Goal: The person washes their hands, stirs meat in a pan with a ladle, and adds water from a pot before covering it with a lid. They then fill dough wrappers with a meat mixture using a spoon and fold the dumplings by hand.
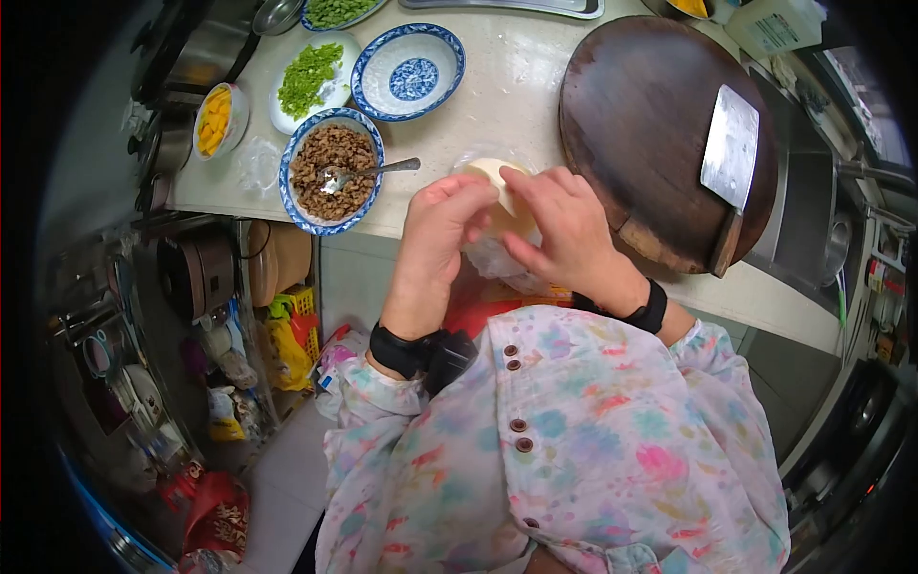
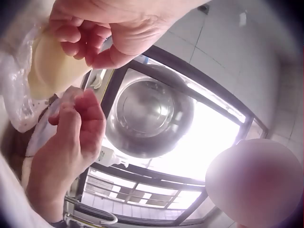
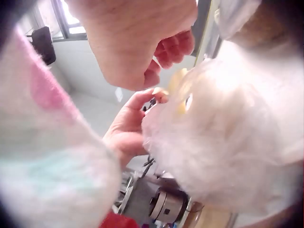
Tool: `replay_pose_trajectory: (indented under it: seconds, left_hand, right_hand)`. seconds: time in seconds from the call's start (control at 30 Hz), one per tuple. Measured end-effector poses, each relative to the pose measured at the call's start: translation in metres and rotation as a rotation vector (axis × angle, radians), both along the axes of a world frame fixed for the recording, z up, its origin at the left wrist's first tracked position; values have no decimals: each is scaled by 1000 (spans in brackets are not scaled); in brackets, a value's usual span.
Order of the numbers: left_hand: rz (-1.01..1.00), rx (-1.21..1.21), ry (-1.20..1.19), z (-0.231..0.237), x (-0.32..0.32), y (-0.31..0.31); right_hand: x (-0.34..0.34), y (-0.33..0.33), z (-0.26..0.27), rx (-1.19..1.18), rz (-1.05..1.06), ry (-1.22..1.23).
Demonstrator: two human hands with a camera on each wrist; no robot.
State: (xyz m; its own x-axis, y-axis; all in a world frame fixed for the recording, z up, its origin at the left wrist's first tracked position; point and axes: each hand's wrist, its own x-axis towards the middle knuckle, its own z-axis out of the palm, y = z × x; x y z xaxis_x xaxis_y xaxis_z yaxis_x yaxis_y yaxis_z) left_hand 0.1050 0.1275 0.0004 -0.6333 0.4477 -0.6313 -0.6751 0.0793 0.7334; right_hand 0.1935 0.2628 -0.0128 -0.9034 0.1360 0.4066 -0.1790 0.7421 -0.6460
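A pale, thin round sheet that looks like a dough wrapper (image 1: 490,167) is held upright over the counter's front edge. My left hand (image 1: 445,225) pinches its edge between thumb and fingers, which the left wrist view shows beside the wrapper's pale face (image 2: 54,66). Facing it, my right hand (image 1: 569,225) has its index fingertip at the wrapper's top edge, the thumb spread lower down. A crumpled clear plastic bag (image 1: 502,260) hangs below and behind the wrapper. In the right wrist view, the bag (image 3: 213,137) covers most of the wrapper.
To the left stand a bowl of minced filling (image 1: 311,196) with a spoon (image 1: 387,166), a blue-rimmed bowl (image 1: 440,57), a plate of chopped greens (image 1: 311,81) and a bowl of yellow pieces (image 1: 212,122). A cleaver (image 1: 732,143) lies on the round chopping board (image 1: 631,105) at right.
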Motion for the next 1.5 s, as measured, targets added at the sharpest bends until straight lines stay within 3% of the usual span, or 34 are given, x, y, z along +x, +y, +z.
replay_pose_trajectory:
  seconds: [0.1, 0.2, 0.3, 0.4, 0.6, 0.7, 0.8, 0.9, 1.0, 1.27, 1.4, 1.5]
  left_hand:
    - [-40, 39, 28, 0, 0, 0]
    - [21, -45, 432, -7, 4, -3]
    - [-142, -424, 1168, -8, 0, -8]
    - [-297, -334, 1192, -10, -6, -15]
    - [-340, -58, 1079, -8, -8, -27]
    - [-185, 171, 608, -6, 0, -37]
    - [26, 468, 285, -3, -3, -44]
    - [262, 542, 36, -6, -4, -52]
    - [336, 640, -106, 8, -2, -50]
    - [485, 711, -190, -8, 4, -94]
    - [607, 775, -176, -23, -9, -139]
    - [566, 945, -133, -25, -28, -167]
  right_hand:
    - [-2, 2, -18, -32, -21, -88]
    - [-5, 6, -20, -43, -19, -12]
    - [-6, 10, -19, -5, 14, 53]
    - [-7, 9, -17, 9, 81, 20]
    - [-2, 17, -10, 156, 177, -86]
    - [0, 15, -8, 220, 178, -67]
    - [2, 12, -8, 210, 145, -56]
    - [2, 14, -9, 275, 166, -67]
    - [3, 14, -4, 321, 193, -91]
    - [4, 0, 24, 245, 183, -8]
    - [-18, -25, 29, 51, 109, -84]
    - [-55, -55, 29, 217, 51, -79]
